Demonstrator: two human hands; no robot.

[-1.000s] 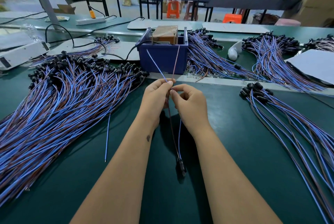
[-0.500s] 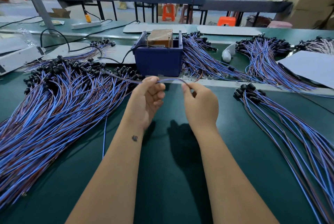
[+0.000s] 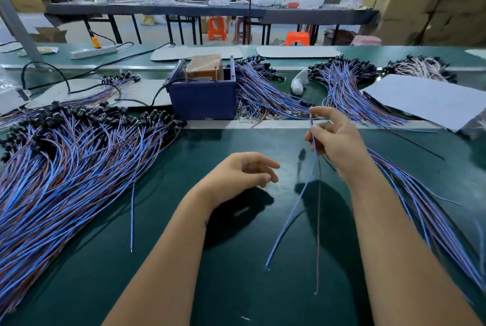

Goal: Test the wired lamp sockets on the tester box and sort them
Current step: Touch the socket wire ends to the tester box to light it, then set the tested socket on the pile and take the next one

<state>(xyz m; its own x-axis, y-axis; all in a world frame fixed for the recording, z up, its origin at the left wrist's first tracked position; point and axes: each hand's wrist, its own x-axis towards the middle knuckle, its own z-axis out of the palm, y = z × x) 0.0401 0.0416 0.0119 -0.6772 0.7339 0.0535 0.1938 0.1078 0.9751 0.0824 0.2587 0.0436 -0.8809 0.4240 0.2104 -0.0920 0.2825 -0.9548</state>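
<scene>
Head camera: the right hand [image 3: 339,139] pinches one wired socket's leads, blue wire [image 3: 292,210] and brown wire [image 3: 318,225] dangling toward lower centre, bare ends just above the mat. The left hand [image 3: 244,173] hovers loosely curled, holding nothing. The tester box [image 3: 202,99] sits upper centre. Risk: dangling ends snagging the right-hand bundle [image 3: 420,199], or a loose pinch dropping it into the wrong pile.

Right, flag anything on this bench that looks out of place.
One loose blue wire lies alone on the green mat, just off the edge of the big left pile, with no socket visible on it. Otherwise the piles look sorted, and nothing appears spilled or damaged.
</scene>
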